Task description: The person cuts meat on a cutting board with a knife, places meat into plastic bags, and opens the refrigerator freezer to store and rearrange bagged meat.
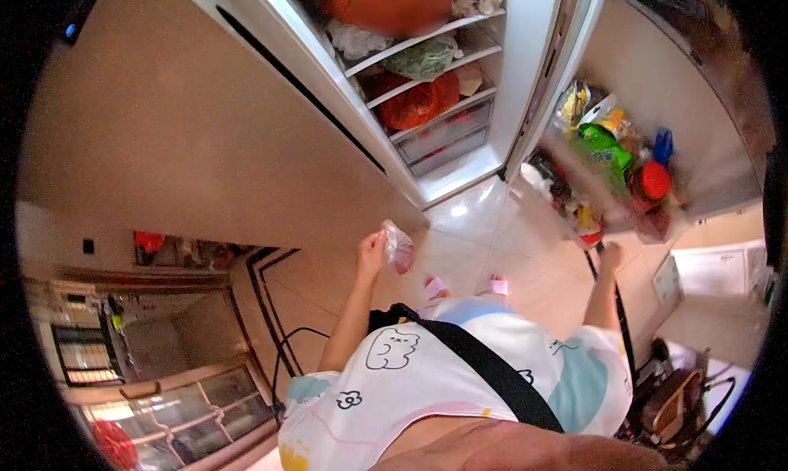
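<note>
In my left hand point(371, 251), fingers closed, is a small clear plastic bag point(399, 249) with something dark reddish in it. The bag hangs beside the hand, in front of the open refrigerator point(447, 185). Stretched out to the right, my right hand point(609, 258) is close to the lower edge of the open refrigerator door point(698, 155). Its fingers are blurred, so whether it touches the door cannot be made out. Wrapped food, including a large red bag point(386, 3) and a green bag point(423, 58), sits on the shelves.
Door bins carry a green packet point(606, 148), a jar with a red lid point(654, 179) and other packages. Closed drawers point(447, 134) are at the refrigerator's bottom. My feet in pink slippers point(433, 286) stand on the tiled floor point(492, 257). Bags point(677, 401) lie at lower right.
</note>
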A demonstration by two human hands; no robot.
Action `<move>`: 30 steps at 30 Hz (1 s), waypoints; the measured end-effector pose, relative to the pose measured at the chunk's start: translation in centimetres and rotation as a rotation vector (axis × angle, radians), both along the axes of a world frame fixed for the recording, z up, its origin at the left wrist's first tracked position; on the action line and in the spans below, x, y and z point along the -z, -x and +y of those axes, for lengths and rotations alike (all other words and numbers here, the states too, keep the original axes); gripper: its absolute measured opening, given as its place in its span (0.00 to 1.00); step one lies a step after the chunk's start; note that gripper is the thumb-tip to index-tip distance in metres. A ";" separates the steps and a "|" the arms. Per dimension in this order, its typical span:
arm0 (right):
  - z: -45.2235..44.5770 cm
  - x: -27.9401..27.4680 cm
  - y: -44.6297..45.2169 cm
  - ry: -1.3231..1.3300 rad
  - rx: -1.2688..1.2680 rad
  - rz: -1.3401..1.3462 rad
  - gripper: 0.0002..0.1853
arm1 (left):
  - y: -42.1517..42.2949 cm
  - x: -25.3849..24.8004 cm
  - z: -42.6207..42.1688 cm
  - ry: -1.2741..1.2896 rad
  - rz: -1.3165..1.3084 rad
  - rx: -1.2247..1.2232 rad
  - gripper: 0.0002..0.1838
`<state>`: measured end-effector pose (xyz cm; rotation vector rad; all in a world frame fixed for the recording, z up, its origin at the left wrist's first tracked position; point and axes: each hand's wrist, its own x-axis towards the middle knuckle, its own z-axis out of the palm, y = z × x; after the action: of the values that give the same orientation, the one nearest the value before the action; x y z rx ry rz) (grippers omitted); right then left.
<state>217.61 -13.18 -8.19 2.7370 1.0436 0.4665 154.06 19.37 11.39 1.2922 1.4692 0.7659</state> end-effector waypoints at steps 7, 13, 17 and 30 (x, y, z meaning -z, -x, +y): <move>3.0 -7.0 -0.2 -1.285 0.795 0.701 0.22 | -5.8 -8.7 -2.6 -0.043 -0.059 0.024 0.15; 0.8 -21.7 -11.8 -2.098 0.065 1.380 0.29 | -7.1 -8.3 -5.0 -0.111 -0.160 -0.051 0.14; 4.3 -22.0 -12.6 -1.806 -0.182 1.151 0.28 | -7.5 -9.9 -6.6 -0.052 -0.233 -0.148 0.14; -5.0 -24.6 6.7 -1.305 0.261 0.582 0.24 | -5.0 -19.5 -16.7 -0.093 -0.099 0.073 0.17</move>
<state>210.87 -18.16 16.43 4.2870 0.4284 0.3710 159.08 2.65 30.91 1.3510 1.3141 0.8458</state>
